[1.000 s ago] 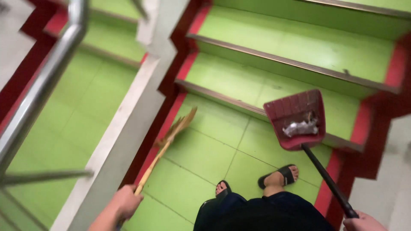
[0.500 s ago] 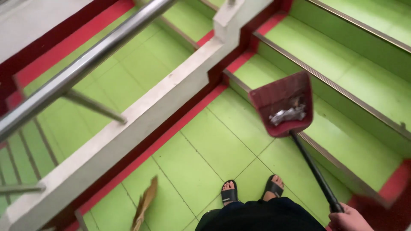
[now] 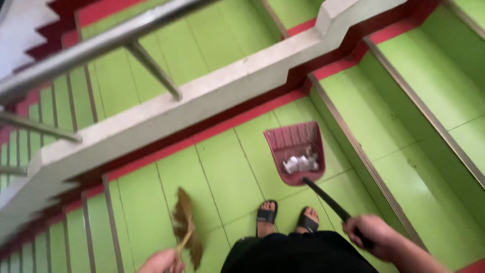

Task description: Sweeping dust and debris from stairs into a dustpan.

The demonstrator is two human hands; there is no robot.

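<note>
Below, on a green stair landing, the right hand (image 3: 371,233) grips a red dustpan (image 3: 295,151) holding scraps, near sandalled feet (image 3: 286,218) — the left hand (image 3: 162,261) clasps a straw broom (image 3: 186,227), mid-sweep; gathering calls for a level pan.

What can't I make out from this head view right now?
- Left hand: cut off by the bottom edge; grip on the broom unclear.
- Litter in the red dustpan: too small and blurred to identify.
- Right hand: motion-blurred around the black handle.
- Legs: hidden by dark clothing.
</note>
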